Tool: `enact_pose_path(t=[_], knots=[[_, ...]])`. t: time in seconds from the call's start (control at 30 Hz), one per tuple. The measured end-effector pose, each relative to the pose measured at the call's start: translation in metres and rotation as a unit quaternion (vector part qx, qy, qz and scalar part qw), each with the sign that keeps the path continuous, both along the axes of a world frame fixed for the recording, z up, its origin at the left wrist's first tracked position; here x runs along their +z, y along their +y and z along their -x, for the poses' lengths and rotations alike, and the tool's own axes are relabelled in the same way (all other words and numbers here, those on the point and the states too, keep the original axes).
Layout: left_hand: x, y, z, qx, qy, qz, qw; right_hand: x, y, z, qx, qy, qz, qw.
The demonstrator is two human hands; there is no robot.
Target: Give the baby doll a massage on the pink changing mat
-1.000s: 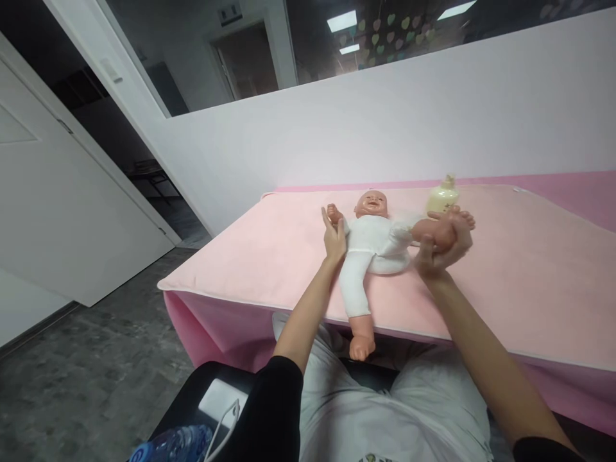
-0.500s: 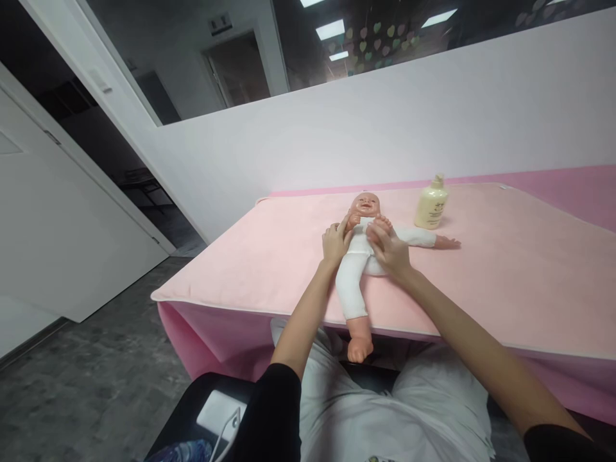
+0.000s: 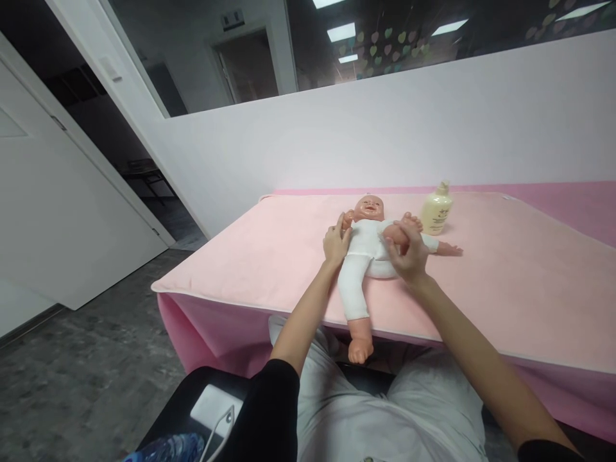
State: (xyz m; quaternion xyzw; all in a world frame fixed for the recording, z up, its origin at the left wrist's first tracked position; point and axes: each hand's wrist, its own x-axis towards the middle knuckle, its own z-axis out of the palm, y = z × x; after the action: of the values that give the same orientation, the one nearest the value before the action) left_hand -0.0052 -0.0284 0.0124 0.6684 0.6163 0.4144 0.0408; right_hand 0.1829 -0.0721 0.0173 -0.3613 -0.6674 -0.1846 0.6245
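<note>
A baby doll [image 3: 364, 239] in a white suit lies on its back on the pink padded table [image 3: 250, 256], its head toward the wall. One of its legs hangs over the front edge. My left hand [image 3: 335, 244] is closed on the doll's arm at the left, near its small hand. My right hand [image 3: 408, 253] grips the doll's other leg at the bare foot [image 3: 397, 232], raised and bent over the right side of its body. The doll's other arm stretches out to the right under that foot.
A pale yellow pump bottle [image 3: 436, 208] stands behind the raised foot. At the lower left, a white phone-like device [image 3: 212, 405] with a cord and a blue plastic item [image 3: 168, 447] lie on a black seat. A white wall rises behind the table.
My right hand has moved right with the doll's foot, from over the chest to beside the body. My left hand stays at the doll's arm. The view has shifted slightly.
</note>
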Motion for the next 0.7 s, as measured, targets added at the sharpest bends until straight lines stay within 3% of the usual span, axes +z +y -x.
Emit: enact_pose_path(t=[0.1,0.2,0.27,0.4,0.47,0.7], knots=[[0.0,0.0,-0.002,-0.028,0.104,-0.009,0.994,0.001,-0.001,0.013,0.005,-0.042,0.07,0.997],[0.001,-0.001,-0.002,-0.05,0.136,-0.012,0.989,-0.001,-0.003,0.021,0.009,-0.097,0.087,0.991],[0.001,-0.001,-0.002,-0.054,0.124,-0.008,0.991,-0.004,-0.003,0.022,0.021,-0.111,0.044,0.993],[0.002,0.001,-0.001,-0.037,0.064,0.014,0.997,-0.014,-0.001,0.009,0.019,-0.088,-0.118,0.989],[0.002,0.002,0.0,-0.023,0.027,0.025,0.999,-0.018,0.0,0.0,0.001,-0.054,-0.152,0.987],[-0.001,0.003,0.0,-0.031,0.011,0.008,0.999,-0.004,0.0,0.002,0.023,-0.019,-0.058,0.998]])
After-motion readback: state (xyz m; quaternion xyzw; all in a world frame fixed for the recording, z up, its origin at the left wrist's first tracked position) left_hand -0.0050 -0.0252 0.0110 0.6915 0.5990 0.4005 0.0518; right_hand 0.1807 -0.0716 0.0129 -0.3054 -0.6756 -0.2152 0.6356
